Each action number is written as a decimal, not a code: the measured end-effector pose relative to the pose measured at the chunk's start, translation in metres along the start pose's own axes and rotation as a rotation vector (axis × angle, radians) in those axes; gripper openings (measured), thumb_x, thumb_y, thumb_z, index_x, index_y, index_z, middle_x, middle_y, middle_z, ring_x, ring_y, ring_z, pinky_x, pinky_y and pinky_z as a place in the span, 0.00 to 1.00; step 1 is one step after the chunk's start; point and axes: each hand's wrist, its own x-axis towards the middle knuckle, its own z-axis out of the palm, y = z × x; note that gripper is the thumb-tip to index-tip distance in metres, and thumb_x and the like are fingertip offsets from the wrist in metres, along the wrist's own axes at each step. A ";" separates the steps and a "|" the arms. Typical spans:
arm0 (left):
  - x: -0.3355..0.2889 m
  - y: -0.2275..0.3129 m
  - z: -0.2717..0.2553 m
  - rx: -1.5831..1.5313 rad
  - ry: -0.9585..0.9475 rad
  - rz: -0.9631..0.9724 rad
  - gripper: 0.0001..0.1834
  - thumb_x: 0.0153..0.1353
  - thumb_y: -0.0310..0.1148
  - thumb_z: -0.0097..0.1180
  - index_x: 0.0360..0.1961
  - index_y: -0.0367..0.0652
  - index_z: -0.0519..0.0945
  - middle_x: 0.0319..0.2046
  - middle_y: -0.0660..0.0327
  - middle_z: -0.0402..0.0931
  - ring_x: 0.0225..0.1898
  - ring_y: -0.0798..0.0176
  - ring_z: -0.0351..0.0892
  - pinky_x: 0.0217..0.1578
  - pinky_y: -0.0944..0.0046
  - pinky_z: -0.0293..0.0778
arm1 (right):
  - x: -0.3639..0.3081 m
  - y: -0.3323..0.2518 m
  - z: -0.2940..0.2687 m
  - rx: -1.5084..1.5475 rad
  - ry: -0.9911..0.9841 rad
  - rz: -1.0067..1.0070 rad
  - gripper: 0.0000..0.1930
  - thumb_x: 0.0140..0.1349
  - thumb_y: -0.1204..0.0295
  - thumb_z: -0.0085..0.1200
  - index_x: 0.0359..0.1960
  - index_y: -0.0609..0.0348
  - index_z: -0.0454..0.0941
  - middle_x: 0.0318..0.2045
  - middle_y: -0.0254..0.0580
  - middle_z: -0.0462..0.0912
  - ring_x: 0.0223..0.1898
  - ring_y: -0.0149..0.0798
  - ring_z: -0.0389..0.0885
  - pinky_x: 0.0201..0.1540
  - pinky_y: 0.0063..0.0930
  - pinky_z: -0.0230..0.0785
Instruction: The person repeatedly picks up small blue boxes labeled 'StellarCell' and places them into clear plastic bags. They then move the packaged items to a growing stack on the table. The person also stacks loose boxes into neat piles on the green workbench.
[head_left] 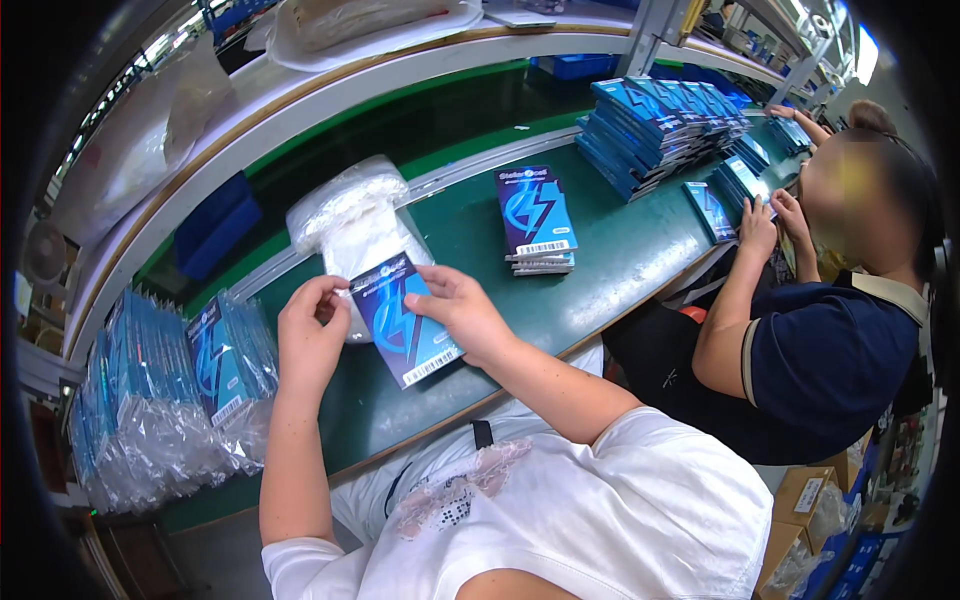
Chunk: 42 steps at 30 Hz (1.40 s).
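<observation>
Blue flat cardboard packet (405,318), pinched above the green bench (620,250) at its top-left corner by left hand (310,335) and along its right edge by right hand (455,312), could slip and drop, since both grips are fingertip-only.

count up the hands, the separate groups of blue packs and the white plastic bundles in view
hands: 4 (own left hand, right hand, a co-worker's two)
groups of blue packs: 5 (held pack, small stack, big stack, bagged packs, packs by the co-worker)
white plastic bundle: 1
total: 10
</observation>
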 end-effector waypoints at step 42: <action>-0.077 0.048 0.008 -1.411 -0.126 -0.518 0.28 0.63 0.34 0.44 0.62 0.32 0.60 0.56 0.54 0.65 0.53 0.66 0.69 0.53 0.66 0.66 | -0.051 -0.037 0.061 -0.894 -0.780 -0.599 0.23 0.56 0.71 0.57 0.53 0.64 0.68 0.40 0.46 0.74 0.37 0.40 0.76 0.38 0.27 0.70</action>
